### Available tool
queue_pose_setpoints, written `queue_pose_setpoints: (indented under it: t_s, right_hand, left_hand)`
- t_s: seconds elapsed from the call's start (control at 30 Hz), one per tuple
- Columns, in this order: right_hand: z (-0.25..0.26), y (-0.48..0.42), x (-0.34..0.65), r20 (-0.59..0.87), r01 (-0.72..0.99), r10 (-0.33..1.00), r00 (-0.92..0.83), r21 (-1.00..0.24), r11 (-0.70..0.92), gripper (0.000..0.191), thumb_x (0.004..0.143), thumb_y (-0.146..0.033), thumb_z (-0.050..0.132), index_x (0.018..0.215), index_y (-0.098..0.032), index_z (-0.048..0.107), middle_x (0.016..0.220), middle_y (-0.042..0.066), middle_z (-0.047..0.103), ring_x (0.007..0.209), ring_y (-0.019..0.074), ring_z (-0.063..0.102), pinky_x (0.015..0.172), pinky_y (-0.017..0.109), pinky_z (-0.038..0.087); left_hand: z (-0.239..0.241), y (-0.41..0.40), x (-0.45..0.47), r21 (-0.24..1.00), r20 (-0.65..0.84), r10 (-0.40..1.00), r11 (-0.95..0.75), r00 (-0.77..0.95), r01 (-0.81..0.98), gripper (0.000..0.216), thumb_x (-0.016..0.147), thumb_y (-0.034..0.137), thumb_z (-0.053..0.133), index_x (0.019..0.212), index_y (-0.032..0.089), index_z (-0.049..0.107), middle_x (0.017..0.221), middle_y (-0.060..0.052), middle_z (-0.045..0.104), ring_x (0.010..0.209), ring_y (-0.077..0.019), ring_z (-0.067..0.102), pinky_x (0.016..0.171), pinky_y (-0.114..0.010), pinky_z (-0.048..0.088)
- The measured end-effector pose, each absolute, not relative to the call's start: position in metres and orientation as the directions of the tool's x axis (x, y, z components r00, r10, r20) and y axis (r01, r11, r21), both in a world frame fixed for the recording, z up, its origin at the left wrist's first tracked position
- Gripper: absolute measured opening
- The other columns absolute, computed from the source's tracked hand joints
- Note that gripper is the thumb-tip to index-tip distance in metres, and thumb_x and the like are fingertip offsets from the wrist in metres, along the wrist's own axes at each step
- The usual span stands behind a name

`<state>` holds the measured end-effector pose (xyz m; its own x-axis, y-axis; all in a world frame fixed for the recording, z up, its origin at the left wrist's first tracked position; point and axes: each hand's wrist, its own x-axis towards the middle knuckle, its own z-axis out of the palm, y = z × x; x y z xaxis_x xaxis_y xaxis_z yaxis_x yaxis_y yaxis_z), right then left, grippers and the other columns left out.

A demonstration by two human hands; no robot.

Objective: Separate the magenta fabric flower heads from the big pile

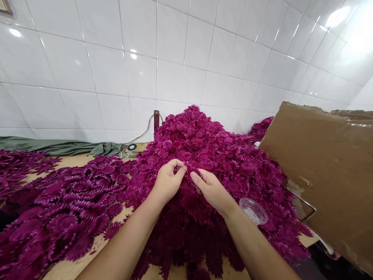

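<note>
A big heap of magenta fabric flower petals rises in the middle of a wooden table. My left hand and my right hand meet on the front slope of the heap. Both pinch the same small magenta petal piece between thumb and fingers. Flatter stacks of the same petals spread to the left of my left forearm.
A clear plastic cup lies among the petals by my right wrist. A brown cardboard box stands at the right. Green cloth and a cable run along the white tiled wall behind.
</note>
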<state>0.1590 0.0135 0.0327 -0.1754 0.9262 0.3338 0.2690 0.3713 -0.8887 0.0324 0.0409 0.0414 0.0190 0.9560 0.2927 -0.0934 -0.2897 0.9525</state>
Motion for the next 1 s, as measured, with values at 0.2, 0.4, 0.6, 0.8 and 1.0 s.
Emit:
queue_pose_setpoints:
  t_s: [0.2, 0.4, 0.6, 0.8, 1.0]
  right_hand:
    - [0.032, 0.015, 0.161, 0.439, 0.395, 0.891, -0.120, -0.802, 0.448, 0.024, 0.080, -0.038, 0.044, 0.065, -0.019, 0.040, 0.068, -0.001, 0.047, 0.068, 0.0133, 0.045, 0.068, 0.027, 0.039]
    - [0.041, -0.017, 0.162, 0.424, 0.549, 0.873, -0.240, -0.683, 0.482, 0.020, 0.081, -0.027, 0.043, 0.062, -0.019, 0.043, 0.064, -0.001, 0.049, 0.064, 0.0130, 0.044, 0.065, 0.027, 0.038]
    - [0.039, -0.015, 0.189, 0.389, 0.470, 0.917, -0.091, -0.795, 0.384, 0.008, 0.075, -0.023, 0.043, 0.072, -0.019, 0.049, 0.061, -0.002, 0.046, 0.054, 0.0114, 0.043, 0.053, 0.024, 0.039]
    - [0.034, 0.006, 0.192, 0.415, 0.457, 0.910, 0.000, -0.809, 0.369, 0.012, 0.071, -0.027, 0.046, 0.071, -0.018, 0.054, 0.064, 0.001, 0.053, 0.061, 0.0144, 0.049, 0.061, 0.028, 0.041]
    - [0.037, 0.009, 0.184, 0.483, 0.573, 0.876, 0.021, -0.723, 0.385, 0.022, 0.077, -0.035, 0.041, 0.061, -0.020, 0.044, 0.060, 0.000, 0.050, 0.059, 0.0135, 0.044, 0.059, 0.027, 0.035]
  left_hand:
    - [0.041, 0.043, 0.051, 0.929, 0.061, 0.998, -0.061, -0.013, -0.364, 0.007, 0.058, 0.012, 0.057, 0.054, 0.015, 0.053, 0.049, 0.006, 0.052, 0.045, -0.0066, 0.044, 0.051, -0.019, 0.036]
    - [0.054, 0.068, 0.044, 0.883, -0.042, 0.994, -0.010, -0.101, -0.470, 0.016, 0.072, 0.011, 0.045, 0.057, 0.016, 0.047, 0.046, 0.005, 0.050, 0.039, -0.0071, 0.049, 0.043, -0.018, 0.037]
    - [0.066, 0.075, 0.016, 0.885, 0.016, 0.996, -0.054, -0.086, -0.462, 0.017, 0.071, 0.003, 0.049, 0.060, 0.015, 0.048, 0.052, 0.003, 0.060, 0.045, -0.0066, 0.056, 0.052, -0.018, 0.044]
    - [0.048, 0.065, 0.016, 0.916, 0.006, 0.987, 0.058, 0.158, -0.397, 0.020, 0.059, 0.005, 0.066, 0.076, 0.013, 0.059, 0.065, -0.001, 0.068, 0.054, -0.0065, 0.058, 0.060, -0.018, 0.043]
    - [0.042, 0.068, 0.014, 0.938, 0.030, 0.949, 0.082, 0.314, -0.337, 0.036, 0.048, 0.017, 0.077, 0.081, 0.013, 0.065, 0.067, 0.000, 0.068, 0.060, -0.0112, 0.060, 0.065, -0.024, 0.044]
